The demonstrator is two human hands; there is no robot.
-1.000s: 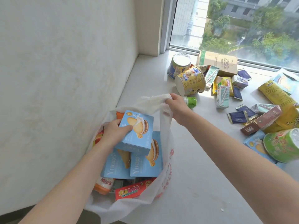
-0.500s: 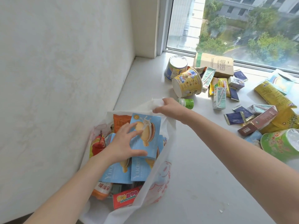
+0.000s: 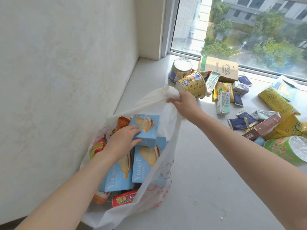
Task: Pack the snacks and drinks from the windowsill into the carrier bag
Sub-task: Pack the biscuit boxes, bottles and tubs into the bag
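We see the white carrier bag standing on the windowsill beside the wall, its bunched rim gripped and held up by the right hand. The left hand lies inside the bag, fingers nearly straight on the topmost blue biscuit box, thumb against its near side. Unpacked snacks, among them a yellow cup and a drink carton, lie beyond the bag.

You get bright daylight from the window at the upper right, which lays a glaring patch on the windowsill close to it and glows through the thin carrier bag, with soft shadows, bowed edges and slightly smeary detail.
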